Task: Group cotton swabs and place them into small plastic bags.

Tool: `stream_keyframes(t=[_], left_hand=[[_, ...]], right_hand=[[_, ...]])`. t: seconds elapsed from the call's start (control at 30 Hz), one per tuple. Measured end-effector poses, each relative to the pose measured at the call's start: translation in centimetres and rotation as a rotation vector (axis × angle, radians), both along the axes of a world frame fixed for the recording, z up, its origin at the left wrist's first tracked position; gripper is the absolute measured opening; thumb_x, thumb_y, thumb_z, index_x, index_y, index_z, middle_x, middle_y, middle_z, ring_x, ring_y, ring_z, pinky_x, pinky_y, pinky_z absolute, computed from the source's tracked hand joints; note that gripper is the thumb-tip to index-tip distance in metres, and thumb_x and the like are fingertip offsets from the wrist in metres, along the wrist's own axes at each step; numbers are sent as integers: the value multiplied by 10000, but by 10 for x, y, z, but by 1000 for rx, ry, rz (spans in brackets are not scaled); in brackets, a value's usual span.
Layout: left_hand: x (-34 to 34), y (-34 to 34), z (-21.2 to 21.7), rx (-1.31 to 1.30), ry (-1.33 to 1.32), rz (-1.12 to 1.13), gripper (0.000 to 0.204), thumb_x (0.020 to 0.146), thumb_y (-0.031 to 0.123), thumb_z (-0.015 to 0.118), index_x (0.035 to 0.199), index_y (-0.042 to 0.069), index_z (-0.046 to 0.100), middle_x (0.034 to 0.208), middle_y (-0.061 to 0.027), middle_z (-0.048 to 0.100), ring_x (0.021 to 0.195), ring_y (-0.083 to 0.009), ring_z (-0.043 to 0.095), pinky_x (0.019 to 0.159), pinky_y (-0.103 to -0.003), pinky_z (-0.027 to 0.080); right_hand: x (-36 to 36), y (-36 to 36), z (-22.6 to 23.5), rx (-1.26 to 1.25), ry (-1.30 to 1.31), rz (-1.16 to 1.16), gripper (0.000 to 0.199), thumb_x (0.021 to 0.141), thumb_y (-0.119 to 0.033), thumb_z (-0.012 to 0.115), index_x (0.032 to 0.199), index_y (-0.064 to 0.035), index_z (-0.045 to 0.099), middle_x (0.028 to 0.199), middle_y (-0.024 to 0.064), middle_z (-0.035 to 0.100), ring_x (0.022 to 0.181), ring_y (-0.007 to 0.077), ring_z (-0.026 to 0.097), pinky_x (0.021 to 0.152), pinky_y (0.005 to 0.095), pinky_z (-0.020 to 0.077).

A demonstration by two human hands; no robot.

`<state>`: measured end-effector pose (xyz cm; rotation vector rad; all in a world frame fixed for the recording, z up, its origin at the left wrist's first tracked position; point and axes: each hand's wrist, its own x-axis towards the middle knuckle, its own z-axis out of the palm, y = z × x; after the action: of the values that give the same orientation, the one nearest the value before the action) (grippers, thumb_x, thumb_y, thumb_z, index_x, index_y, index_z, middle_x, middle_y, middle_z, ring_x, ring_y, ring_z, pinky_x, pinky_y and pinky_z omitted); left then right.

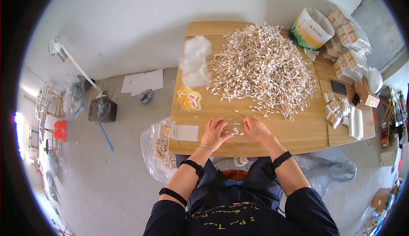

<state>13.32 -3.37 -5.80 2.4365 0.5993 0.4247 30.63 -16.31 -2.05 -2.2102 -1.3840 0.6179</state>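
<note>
Near the table's front edge, my left hand is closed around a small bundle of cotton swabs, whose white tips point toward my right hand. My right hand is just beside the bundle with its fingers pinched. A single cotton swab sticks out from those fingertips to the upper left. Beyond both hands lies a big loose heap of cotton swabs. Left of my left hand are a white card and a small clear packet. Farther back sit yellow printed labels and clear plastic bags.
A white and green bag and wrapped stacks of packs stand at the back right. A dark phone and small packs lie right. A plastic sack of swabs hangs at the left table edge. A bin stands left.
</note>
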Motion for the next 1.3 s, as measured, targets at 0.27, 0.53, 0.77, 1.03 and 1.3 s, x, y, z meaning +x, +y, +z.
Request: stream_keyframes(t=[0.27,0.53,0.77,1.03,1.3], left_hand=[[4,-2,5,-83,-42,61,859,663,306,815,1356,76,364,1348,-143,408,1250,-350,383,1042,-423,353],[2,-1,3,-126,-25,76,965,641,283,828,1407,61,286,1395,-150,371,1298,-330,344,1066,-413,335],[2,0,1,-113,-13,73,996,638,318,837,1416,63,268,1407,-165,353,1290,-351,358,1069,-415,339],[3,1,-2,-71,-77,49,944,627,272,833,1389,53,319,1371,-149,412,1269,-343,380,1055,-422,340],[0,-2,8,-107,43,30,880,639,271,822,1361,64,363,1329,-151,460,1255,-360,386,1064,-432,321]], right_hand=[[-11,36,-13,-78,-241,57,171,863,-133,511,1023,-86,552,1109,118,542,1084,299,537,874,431,471],[-14,36,-13,-18,-58,-77,171,829,-133,565,991,-77,583,1068,121,558,1077,297,537,857,428,481],[-19,28,-18,142,-175,-162,189,799,-109,583,983,-87,620,1033,124,548,1016,330,531,837,451,478],[-35,24,-21,282,-160,-141,234,755,-80,575,977,-91,647,1034,112,532,1008,329,495,869,427,429],[-50,14,-29,298,-196,-155,314,774,4,521,1065,-91,594,1087,135,509,1015,358,455,880,457,377]])
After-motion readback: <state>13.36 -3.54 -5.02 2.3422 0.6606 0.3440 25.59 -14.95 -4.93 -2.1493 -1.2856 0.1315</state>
